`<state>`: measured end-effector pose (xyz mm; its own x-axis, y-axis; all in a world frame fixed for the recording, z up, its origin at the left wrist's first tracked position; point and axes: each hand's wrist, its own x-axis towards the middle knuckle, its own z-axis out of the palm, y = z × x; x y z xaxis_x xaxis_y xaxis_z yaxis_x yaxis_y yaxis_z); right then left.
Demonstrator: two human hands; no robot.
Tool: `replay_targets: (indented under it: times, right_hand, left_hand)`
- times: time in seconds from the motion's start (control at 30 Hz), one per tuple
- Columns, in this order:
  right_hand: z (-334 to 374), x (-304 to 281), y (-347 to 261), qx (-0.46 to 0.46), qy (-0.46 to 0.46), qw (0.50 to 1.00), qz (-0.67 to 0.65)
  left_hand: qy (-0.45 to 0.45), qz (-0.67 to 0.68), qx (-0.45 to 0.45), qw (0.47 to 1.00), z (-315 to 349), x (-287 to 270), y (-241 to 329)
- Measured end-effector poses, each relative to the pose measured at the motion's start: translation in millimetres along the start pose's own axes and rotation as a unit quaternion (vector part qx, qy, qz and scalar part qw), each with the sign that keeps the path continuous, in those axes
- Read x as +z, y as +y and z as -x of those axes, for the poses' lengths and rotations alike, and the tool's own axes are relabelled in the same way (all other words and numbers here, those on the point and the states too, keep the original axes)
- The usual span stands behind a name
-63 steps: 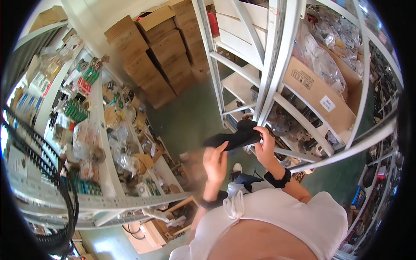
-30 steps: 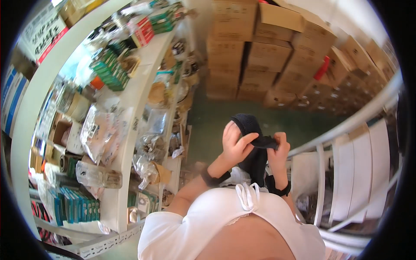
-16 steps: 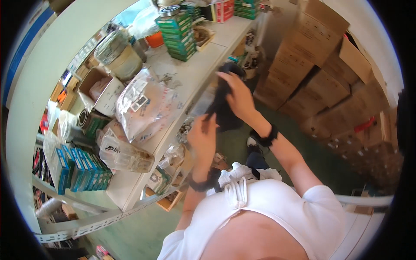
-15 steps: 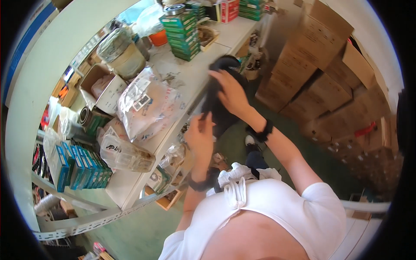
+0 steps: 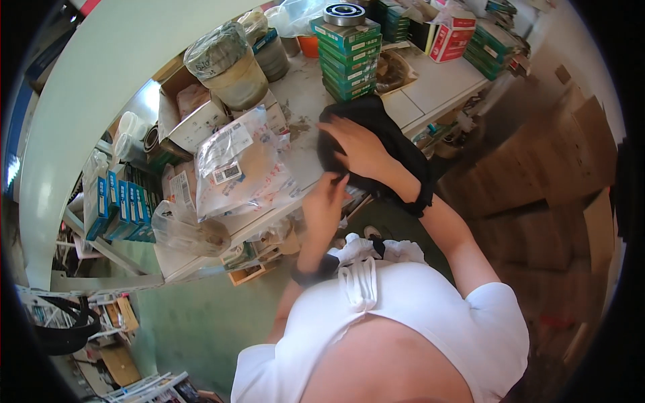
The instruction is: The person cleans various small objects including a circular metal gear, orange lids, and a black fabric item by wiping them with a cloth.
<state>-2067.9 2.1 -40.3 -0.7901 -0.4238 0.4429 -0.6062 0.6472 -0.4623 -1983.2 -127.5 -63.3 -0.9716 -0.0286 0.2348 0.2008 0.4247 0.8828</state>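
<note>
A soft black bag (image 5: 403,144) lies across the front edge of the white table, partly over it; its opening cannot be made out. My right hand (image 5: 369,151) grips it from above, the fingers reaching over its left part and the thumb lower down. At the bag's near left corner, my left hand (image 5: 324,208) is pinched closed on its edge. Motion smears the fingertips of both hands. Just behind the bag, a stack of green boxes (image 5: 347,64) carries a metal ball bearing (image 5: 344,14).
Left of my hands lie a clear plastic-wrapped package (image 5: 245,168) and a clear plastic container (image 5: 188,232). A large tub (image 5: 228,67) and an open carton (image 5: 195,127) stand behind them. Blue-green boxes (image 5: 124,205) line the left end. Brown cartons (image 5: 537,181) are stacked at right.
The black bag has come from beyond the table's front edge to rest over it, with both hands still on it. The view has turned, so the table goods appear shifted right.
</note>
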Motion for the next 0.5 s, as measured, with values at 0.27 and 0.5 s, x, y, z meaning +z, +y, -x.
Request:
replay_targets:
  times: [0.27,0.5]
  right_hand:
    - [28,-24,15,-0.023,-0.051,0.996,-0.065]
    - [-17,-7,11,-0.027,-0.090,0.993,-0.069]
  left_hand:
    - [-0.024,-0.077,0.081,0.993,4,7,-6]
    - [-0.062,0.000,-0.026,0.998,-2,3,10]
